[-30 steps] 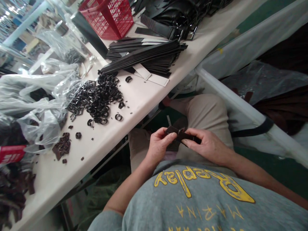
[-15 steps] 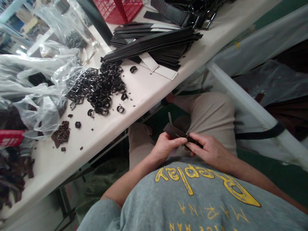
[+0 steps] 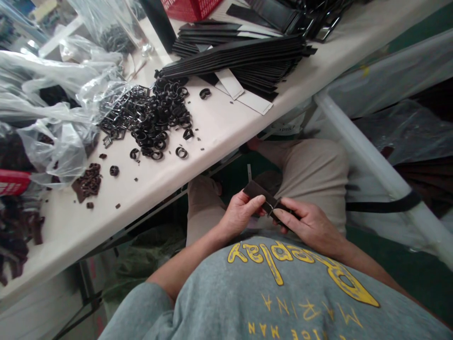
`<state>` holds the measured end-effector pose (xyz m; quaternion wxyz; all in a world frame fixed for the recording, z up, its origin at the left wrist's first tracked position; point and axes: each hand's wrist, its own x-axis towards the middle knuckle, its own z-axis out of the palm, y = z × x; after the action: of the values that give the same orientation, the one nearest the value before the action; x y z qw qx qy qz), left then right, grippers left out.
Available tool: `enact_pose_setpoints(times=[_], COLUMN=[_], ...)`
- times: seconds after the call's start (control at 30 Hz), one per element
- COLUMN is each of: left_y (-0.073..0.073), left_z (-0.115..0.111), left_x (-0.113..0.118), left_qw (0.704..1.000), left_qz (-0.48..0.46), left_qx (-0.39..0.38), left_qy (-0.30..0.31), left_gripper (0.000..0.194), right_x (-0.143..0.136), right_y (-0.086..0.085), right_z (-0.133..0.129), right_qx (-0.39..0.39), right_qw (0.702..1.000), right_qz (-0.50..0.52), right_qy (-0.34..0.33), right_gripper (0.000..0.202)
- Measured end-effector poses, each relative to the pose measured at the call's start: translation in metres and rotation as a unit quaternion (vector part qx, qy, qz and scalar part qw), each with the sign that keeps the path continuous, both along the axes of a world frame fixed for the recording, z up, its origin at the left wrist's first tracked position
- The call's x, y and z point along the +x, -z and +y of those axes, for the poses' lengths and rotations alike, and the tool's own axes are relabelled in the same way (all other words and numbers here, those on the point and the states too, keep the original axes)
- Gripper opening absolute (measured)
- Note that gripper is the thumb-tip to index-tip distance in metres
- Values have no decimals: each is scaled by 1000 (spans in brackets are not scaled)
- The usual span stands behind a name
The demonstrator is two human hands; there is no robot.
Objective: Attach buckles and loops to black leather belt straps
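A dark strap [image 3: 255, 190] is held in front of my shirt, above my lap. My left hand [image 3: 241, 211] pinches its left end, thumb on top. Around its right part my right hand [image 3: 305, 220] is closed, thumb and fingers near a small metal buckle [image 3: 272, 210] on the strap. The far right end of the strap is hidden under my right fingers. On the table [image 3: 212, 137] lie a heap of black loops [image 3: 161, 118], a pile of metal buckles [image 3: 118, 115] and a stack of black straps [image 3: 237, 56].
Small brown pieces [image 3: 88, 182] lie at the table's left. Behind them are clear plastic bags [image 3: 53, 146]. A red basket [image 3: 193, 8] stands at the back, beside a dark post [image 3: 157, 23]. A pale bar [image 3: 364, 141] slants down at my right.
My left thumb has moved left along the strap, so the buckle between my hands shows more plainly. The camera view has shifted slightly, moving the table's contents in the picture.
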<state>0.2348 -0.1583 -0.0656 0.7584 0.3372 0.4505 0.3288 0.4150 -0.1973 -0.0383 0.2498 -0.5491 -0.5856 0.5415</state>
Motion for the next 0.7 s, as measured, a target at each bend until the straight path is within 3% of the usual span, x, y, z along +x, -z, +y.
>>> enact_pose_setpoints(times=[0.1,0.27,0.37,0.43,0.5,0.57,0.63,0.7], left_y=[3,-4,-12,-16,-18,-18,-17,-17], left_z=[-2,-3,0,1,2,2,2,3], left_x=[2,-1,-3,-3,-1,1,0,-2], left_qw=[998,964,959,980,986,975,971,970], left_qz=[41,136,73,-39,-152,-212,-218,-199], left_qx=[50,228,270,186,48,-42,-77,-102], left_qy=[6,35,44,53,54,50,64,90], left_gripper=[41,34,45,62,75,66,51,50], right_x=[-3,-9,-9,-9,-9,-9,-8,-6], right_y=[3,6,4,1,0,0,2,4], right_z=[-2,-2,0,0,-1,-3,-5,-7], right_qx=[18,16,-13,-15,-8,-5,-7,-8], right_qw=[999,995,991,989,989,990,991,992], right_qz=[-35,-52,-33,-30,-28,-25,-24,-24], right_qy=[17,83,130,141,144,140,133,127], right_gripper=[29,34,37,38,39,38,39,43])
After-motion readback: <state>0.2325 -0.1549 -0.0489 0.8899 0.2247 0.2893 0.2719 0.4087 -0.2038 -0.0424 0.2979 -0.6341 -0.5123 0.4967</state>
